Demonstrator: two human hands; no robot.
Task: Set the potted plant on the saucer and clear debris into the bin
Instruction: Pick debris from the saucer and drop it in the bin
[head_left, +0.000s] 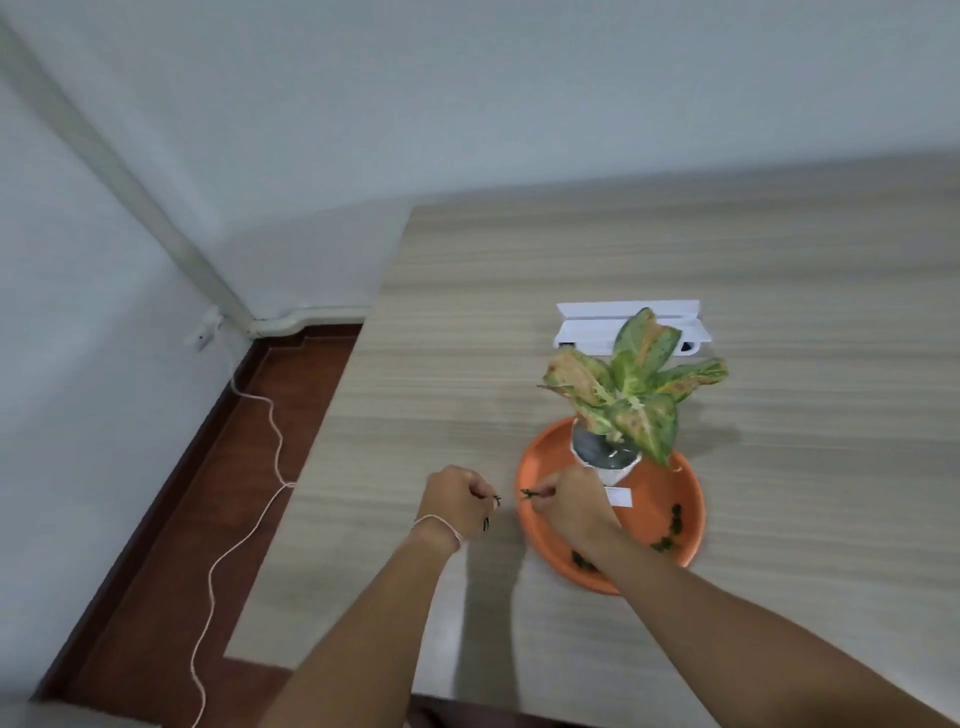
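Observation:
The potted plant (631, 395), with green and orange mottled leaves in a white pot (613, 470), stands upright on the orange saucer (654, 499) on the wooden table. Dark green debris (670, 530) lies in the saucer's right and front parts. My right hand (569, 501) is over the saucer's left rim, fingers pinched on a small dark bit of debris (527, 493). My left hand (460, 501) hovers just left of the saucer, fingers closed on small dark bits of debris (491, 512). No bin is in view.
A white folded stand or box (631, 327) lies on the table (467, 338) behind the plant. The table's left edge drops to a red-brown floor (171, 545), where a white cable (249, 519) runs from a wall socket.

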